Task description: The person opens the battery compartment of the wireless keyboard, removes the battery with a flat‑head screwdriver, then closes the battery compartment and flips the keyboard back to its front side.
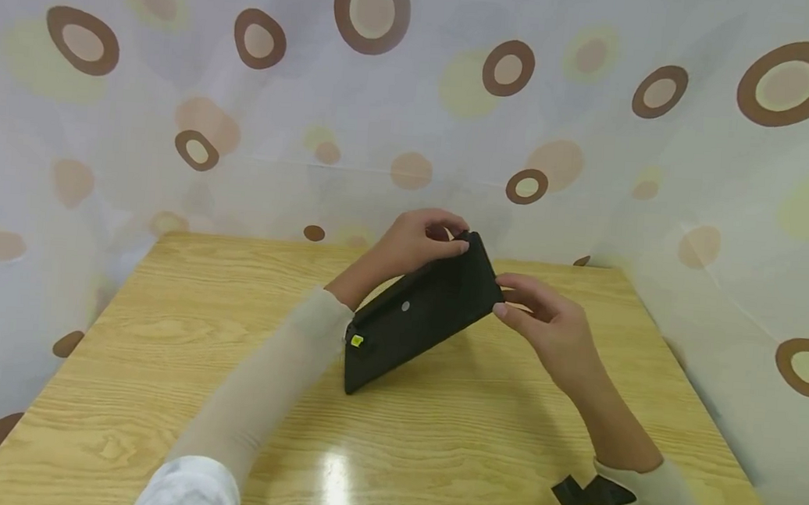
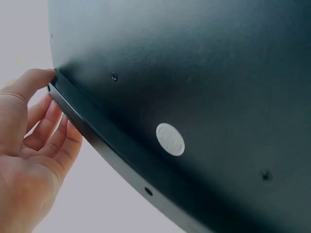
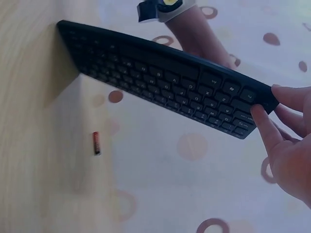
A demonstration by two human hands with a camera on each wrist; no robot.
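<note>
A black keyboard [image 1: 429, 309] is held up at a slant, its underside toward the head camera and its left end low at the wooden table. In the right wrist view its keys [image 3: 194, 92] show. My left hand [image 1: 422, 242] pinches the thick edge near the raised end, thumb on the underside. A white oval sticker [image 2: 170, 139] and screw holes mark that underside. At the raised right end, my right hand [image 1: 548, 317] pinches the corner between thumb and fingers. In the right wrist view, that hand's thumb [image 3: 262, 121] lies by the corner keys.
A small red and black battery [image 3: 96, 143] lies on the table beyond the keyboard, hidden from the head view. The wooden table [image 1: 233, 287] meets a patterned cloth [image 1: 414, 112] at the back and sides. A black strap piece [image 1: 595, 493] sits at my right wrist.
</note>
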